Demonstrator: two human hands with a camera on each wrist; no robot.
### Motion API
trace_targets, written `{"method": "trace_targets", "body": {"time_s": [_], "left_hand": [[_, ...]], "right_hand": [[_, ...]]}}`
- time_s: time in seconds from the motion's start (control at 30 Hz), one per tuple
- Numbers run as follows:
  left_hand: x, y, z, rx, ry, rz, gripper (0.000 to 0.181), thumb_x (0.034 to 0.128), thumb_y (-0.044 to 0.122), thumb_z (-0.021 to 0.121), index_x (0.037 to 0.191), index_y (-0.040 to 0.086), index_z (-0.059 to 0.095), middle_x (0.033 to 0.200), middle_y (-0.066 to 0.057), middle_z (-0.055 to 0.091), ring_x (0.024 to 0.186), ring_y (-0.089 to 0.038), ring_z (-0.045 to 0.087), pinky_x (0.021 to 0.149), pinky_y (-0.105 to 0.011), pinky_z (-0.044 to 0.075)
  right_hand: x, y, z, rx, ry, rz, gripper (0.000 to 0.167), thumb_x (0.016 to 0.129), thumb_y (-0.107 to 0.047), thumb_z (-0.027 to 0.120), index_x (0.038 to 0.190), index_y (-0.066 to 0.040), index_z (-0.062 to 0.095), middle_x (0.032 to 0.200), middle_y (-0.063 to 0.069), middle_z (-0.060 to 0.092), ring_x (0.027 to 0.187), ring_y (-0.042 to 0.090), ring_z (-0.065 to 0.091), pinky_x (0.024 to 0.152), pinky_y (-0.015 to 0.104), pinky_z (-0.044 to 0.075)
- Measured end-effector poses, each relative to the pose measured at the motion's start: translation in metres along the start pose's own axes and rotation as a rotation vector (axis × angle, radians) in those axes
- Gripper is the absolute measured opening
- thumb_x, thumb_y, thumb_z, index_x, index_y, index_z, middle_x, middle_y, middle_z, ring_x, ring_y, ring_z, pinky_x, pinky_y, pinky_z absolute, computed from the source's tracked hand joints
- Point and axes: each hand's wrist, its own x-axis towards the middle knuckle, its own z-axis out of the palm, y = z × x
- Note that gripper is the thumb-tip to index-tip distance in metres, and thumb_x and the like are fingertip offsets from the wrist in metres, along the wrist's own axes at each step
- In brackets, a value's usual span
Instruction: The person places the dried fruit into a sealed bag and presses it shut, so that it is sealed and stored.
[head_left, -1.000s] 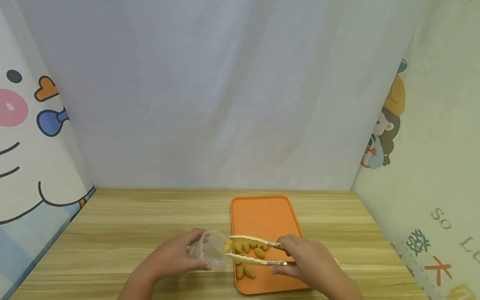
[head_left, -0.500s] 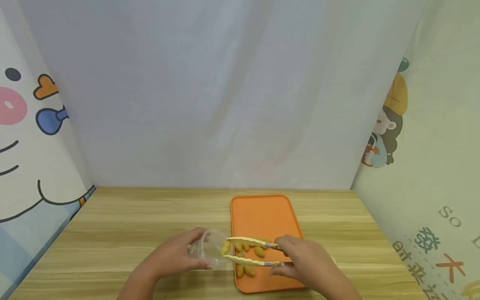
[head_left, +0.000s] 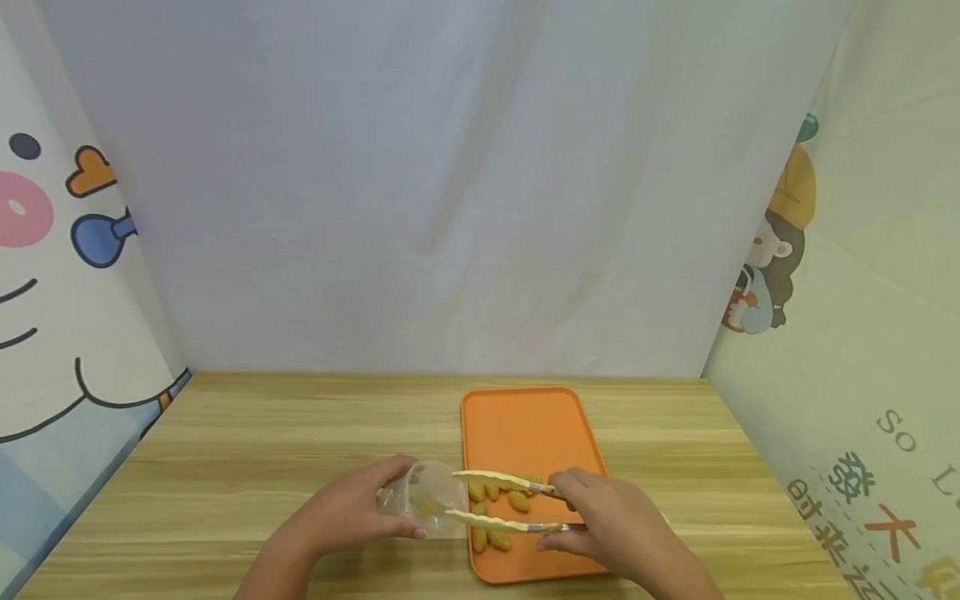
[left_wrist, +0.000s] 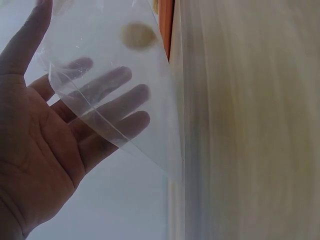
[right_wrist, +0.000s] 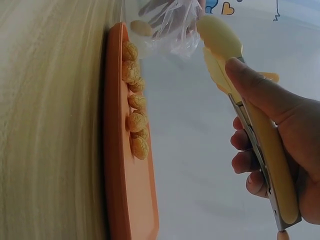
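Note:
My left hand holds a clear plastic bag from its left side, thumb and fingers spread around it, with the mouth facing right. Through the film, the left wrist view shows one blurred golden-brown piece inside. My right hand grips a pair of tongs with cream scalloped tips. Its tips stand apart at the bag's mouth with nothing between them. Several wrinkled, oval golden-brown pieces, like small puffs, lie on the orange tray beneath the tongs. The tongs hide some of them.
The tray lies lengthwise on a wood-grain table, right beside the bag. A pale cloth hangs behind the table's far edge. Printed cartoon sheets flank it at left and right.
The golden-brown piece that was between the tongs' tips at the bag's mouth has been let go and is now inside the bag. Both hands have stayed nearly in place.

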Motion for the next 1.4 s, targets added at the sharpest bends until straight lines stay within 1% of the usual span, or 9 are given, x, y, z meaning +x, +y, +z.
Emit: {"method": "trace_targets", "body": {"time_s": [0.17, 0.4, 0.57, 0.77, 0.97, 1.07, 1.27, 1.3, 1.4], "left_hand": [[0.001, 0.0, 0.0, 0.015, 0.017, 0.02, 0.076, 0.0704, 0.065, 0.076, 0.133, 0.028, 0.056, 0.11, 0.013, 0.065, 0.091, -0.004, 0.058, 0.08, -0.036, 0.05], [0.001, -0.001, 0.0, 0.022, 0.03, 0.025, 0.075, 0.0697, 0.066, 0.077, 0.132, 0.03, 0.056, 0.108, 0.012, 0.066, 0.092, -0.005, 0.058, 0.081, -0.036, 0.05], [0.001, -0.002, 0.001, 0.024, 0.029, 0.018, 0.076, 0.0692, 0.068, 0.075, 0.133, 0.032, 0.055, 0.11, 0.013, 0.065, 0.093, -0.005, 0.059, 0.08, -0.037, 0.05], [0.001, -0.001, 0.0, 0.028, 0.024, 0.007, 0.078, 0.0692, 0.07, 0.074, 0.133, 0.031, 0.054, 0.109, 0.012, 0.065, 0.092, -0.006, 0.059, 0.079, -0.036, 0.05], [0.0, 0.0, -0.001, 0.023, 0.019, -0.005, 0.078, 0.0699, 0.067, 0.075, 0.134, 0.029, 0.054, 0.112, 0.011, 0.065, 0.096, -0.008, 0.059, 0.082, -0.039, 0.05], [0.0, 0.0, -0.001, 0.027, 0.021, -0.003, 0.078, 0.0697, 0.068, 0.075, 0.134, 0.03, 0.054, 0.111, 0.011, 0.065, 0.095, -0.007, 0.059, 0.082, -0.038, 0.05], [0.0, 0.002, -0.001, 0.033, 0.026, 0.0, 0.078, 0.0691, 0.068, 0.075, 0.134, 0.03, 0.054, 0.111, 0.011, 0.065, 0.094, -0.008, 0.059, 0.081, -0.038, 0.05], [0.0, 0.002, -0.001, 0.034, 0.026, -0.001, 0.078, 0.0692, 0.069, 0.075, 0.134, 0.03, 0.054, 0.112, 0.01, 0.065, 0.095, -0.008, 0.059, 0.081, -0.038, 0.05], [0.0, 0.002, -0.001, 0.03, 0.022, -0.004, 0.08, 0.0692, 0.07, 0.074, 0.134, 0.029, 0.054, 0.113, 0.01, 0.065, 0.097, -0.009, 0.059, 0.083, -0.039, 0.05]], "right_hand": [[0.0, 0.001, -0.004, 0.014, 0.003, 0.03, 0.053, 0.077, -0.067, 0.063, 0.105, -0.023, 0.059, 0.087, -0.015, 0.062, 0.069, -0.003, 0.057, 0.052, 0.014, 0.042], [-0.003, 0.008, -0.011, 0.029, -0.01, 0.103, 0.049, 0.075, -0.066, 0.065, 0.102, -0.026, 0.057, 0.08, -0.018, 0.055, 0.063, -0.006, 0.046, 0.051, 0.015, 0.039], [-0.006, 0.015, -0.016, 0.022, -0.054, 0.172, 0.051, 0.075, -0.071, 0.061, 0.103, -0.028, 0.056, 0.082, -0.018, 0.056, 0.062, -0.006, 0.045, 0.051, 0.017, 0.039], [-0.009, 0.023, -0.024, 0.033, -0.088, 0.259, 0.05, 0.074, -0.07, 0.064, 0.104, -0.03, 0.057, 0.083, -0.018, 0.055, 0.06, -0.005, 0.043, 0.05, 0.018, 0.038], [-0.01, 0.031, -0.031, 0.028, -0.123, 0.345, 0.055, 0.072, -0.078, 0.057, 0.1, -0.031, 0.057, 0.087, -0.017, 0.06, 0.065, -0.003, 0.05, 0.053, 0.02, 0.04], [-0.011, 0.034, -0.034, 0.024, -0.127, 0.364, 0.053, 0.072, -0.075, 0.061, 0.1, -0.031, 0.057, 0.085, -0.018, 0.058, 0.066, -0.002, 0.049, 0.054, 0.02, 0.04], [-0.015, 0.04, -0.038, 0.051, -0.152, 0.413, 0.043, 0.073, -0.059, 0.074, 0.095, -0.028, 0.054, 0.079, -0.015, 0.047, 0.057, 0.001, 0.039, 0.05, 0.021, 0.035], [-0.016, 0.041, -0.038, 0.049, -0.155, 0.417, 0.042, 0.073, -0.059, 0.075, 0.094, -0.028, 0.054, 0.079, -0.015, 0.047, 0.057, 0.001, 0.038, 0.049, 0.021, 0.034], [-0.018, 0.045, -0.04, 0.048, -0.181, 0.433, 0.047, 0.073, -0.067, 0.069, 0.09, -0.027, 0.051, 0.077, -0.015, 0.046, 0.057, 0.002, 0.038, 0.049, 0.022, 0.034]]}}
